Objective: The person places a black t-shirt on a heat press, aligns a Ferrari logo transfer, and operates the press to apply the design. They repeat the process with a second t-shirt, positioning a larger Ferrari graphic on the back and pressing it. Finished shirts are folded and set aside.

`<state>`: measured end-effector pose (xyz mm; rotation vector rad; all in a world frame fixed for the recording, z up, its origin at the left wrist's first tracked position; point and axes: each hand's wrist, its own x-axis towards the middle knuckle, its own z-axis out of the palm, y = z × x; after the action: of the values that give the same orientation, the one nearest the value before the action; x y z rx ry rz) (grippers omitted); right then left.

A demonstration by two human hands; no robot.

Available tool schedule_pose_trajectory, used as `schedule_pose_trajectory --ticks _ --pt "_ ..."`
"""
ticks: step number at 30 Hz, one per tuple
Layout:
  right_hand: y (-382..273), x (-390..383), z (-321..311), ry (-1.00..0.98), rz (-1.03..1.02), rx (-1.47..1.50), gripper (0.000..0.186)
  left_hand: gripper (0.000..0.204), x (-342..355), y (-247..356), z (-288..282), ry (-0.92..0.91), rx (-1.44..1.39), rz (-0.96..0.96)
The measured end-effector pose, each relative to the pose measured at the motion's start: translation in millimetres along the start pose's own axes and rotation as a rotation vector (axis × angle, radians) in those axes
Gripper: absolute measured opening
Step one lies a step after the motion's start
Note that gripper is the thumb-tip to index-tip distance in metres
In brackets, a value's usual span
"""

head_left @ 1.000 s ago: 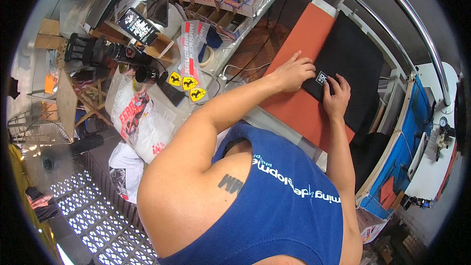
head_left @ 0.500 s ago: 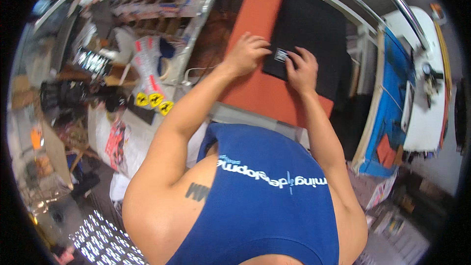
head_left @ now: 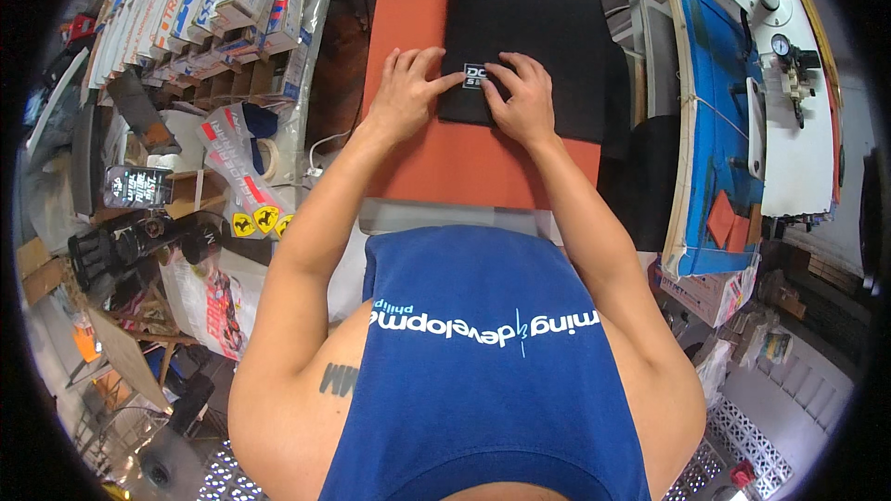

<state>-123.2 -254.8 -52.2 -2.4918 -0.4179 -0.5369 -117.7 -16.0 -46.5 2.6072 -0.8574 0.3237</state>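
Observation:
A black cloth (head_left: 529,9) lies flat over an orange pad (head_left: 455,167). Near the cloth's left edge sits a small black label (head_left: 473,76) with a white border and white print. My left hand (head_left: 401,93) rests with its fingers spread over the orange pad and the cloth's edge, its thumb stretched to the label's left side. At the label's right side, the thumb and bent fingertips of my right hand (head_left: 522,100) touch it and the cloth, fingers apart. The right fingers cover part of the label.
A pale ledge (head_left: 445,218) runs along the pad's near side. To the right stand a blue framed panel (head_left: 715,130) and a white surface with a pressure gauge (head_left: 781,44). Leftward are stacked long boxes (head_left: 223,0), sticker sheets (head_left: 232,153), a tape roll (head_left: 267,158) and a phone (head_left: 139,186).
The whole view has shifted, so the pad and hands appear farther left and higher. Both hands stay at the label, with the left thumb now against its left side.

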Motion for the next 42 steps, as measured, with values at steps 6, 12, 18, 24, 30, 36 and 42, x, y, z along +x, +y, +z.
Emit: schedule_pose_trajectory --ticks 6,12,18,24,30,36,42 --pt "0.6 0.2 0.4 0.015 0.008 0.002 0.027 0.064 1.4 -1.6 0.8 -0.005 0.0 -0.002" --pt "-0.4 0.5 -0.4 0.015 0.016 0.005 0.027 0.066 1.9 -0.6 0.0 -0.002 0.007 0.008" --pt "0.9 0.2 0.0 0.008 0.014 -0.029 0.027 0.068 2.5 -0.9 1.2 -0.023 0.028 0.003" --pt "0.2 -0.1 -1.0 0.002 0.027 -0.011 0.025 0.068 1.9 -1.3 1.3 -0.024 0.024 0.003" --pt "-0.4 0.5 -1.6 -0.006 0.015 -0.001 0.022 0.067 2.2 -0.2 -0.4 -0.025 0.027 0.001" --pt "-0.9 0.2 -1.6 0.0 0.015 -0.005 0.021 0.063 2.0 0.3 -0.8 -0.023 0.02 -0.002" --pt "0.1 1.3 -1.7 -0.023 0.028 0.003 0.022 0.063 3.2 1.3 -0.7 -0.042 0.033 -0.012"
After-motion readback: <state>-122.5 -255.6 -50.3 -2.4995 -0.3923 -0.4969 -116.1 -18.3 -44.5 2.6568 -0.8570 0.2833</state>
